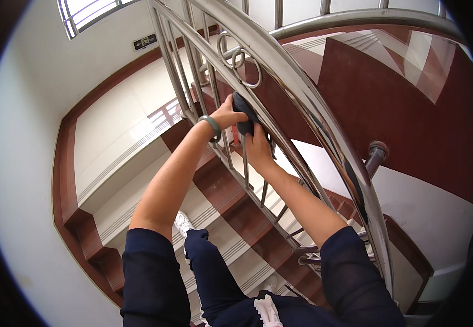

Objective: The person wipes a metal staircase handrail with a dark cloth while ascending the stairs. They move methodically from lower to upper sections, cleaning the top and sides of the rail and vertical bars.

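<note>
A dark grey cloth [242, 113] is bunched against the slanting lower rail [275, 122] of a stainless steel stair railing. My left hand [229, 115] grips the cloth from the left, with a green bangle [212, 127] on the wrist. Just below it, my right hand [259, 148] has hold of the cloth's lower part, and some of its fingers are hidden. Whether the cloth wraps all the way round the rail cannot be seen. Above and to the right runs the thick polished handrail [302, 77]. Metal rings [240, 59] sit between the two rails, up from my hands.
Cream stair treads [214, 222] with dark red ends [236, 204] climb to a landing [114, 110]. Thin upright balusters [246, 163] stand under the rail. A white wall [20, 163] is at left, with an exit sign [145, 41] low down. Another flight shows below through the railing.
</note>
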Available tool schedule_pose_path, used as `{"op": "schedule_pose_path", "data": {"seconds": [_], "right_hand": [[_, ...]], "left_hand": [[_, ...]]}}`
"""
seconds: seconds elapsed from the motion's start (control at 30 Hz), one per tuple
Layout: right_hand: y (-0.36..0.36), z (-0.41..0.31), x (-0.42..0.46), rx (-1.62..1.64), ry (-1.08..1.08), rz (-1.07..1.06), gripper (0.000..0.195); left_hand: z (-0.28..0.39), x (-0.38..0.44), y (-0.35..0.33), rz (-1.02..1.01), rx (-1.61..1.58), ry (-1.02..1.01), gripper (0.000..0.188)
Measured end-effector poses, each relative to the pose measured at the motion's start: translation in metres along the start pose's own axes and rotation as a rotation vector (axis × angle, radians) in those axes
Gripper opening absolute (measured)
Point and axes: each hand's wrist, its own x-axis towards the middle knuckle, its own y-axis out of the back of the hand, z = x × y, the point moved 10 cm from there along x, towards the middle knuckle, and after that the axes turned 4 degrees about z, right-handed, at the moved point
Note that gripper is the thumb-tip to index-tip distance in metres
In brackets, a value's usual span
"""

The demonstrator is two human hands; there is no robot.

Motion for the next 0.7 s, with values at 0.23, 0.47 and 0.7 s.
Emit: {"op": "schedule_pose_path", "data": {"seconds": [0.23, 0.47, 0.7], "right_hand": [[-0.041, 0.04, 0.027, 0.106, -0.139, -0.148, 0.049], [-0.041, 0.069, 0.006, 0.171, -0.243, -0.144, 0.045], [-0.002, -0.005, -0.01, -0.091, 0.25, 0.121, 0.055]], "left_hand": [[-0.026, 0.02, -0.001, 0.034, -0.065, -0.066, 0.086], [-0.076, 0.049, -0.026, 0.171, -0.197, -0.175, 0.045], [-0.07, 0.04, -0.034, 0.353, -0.375, -0.281, 0.026]]}}
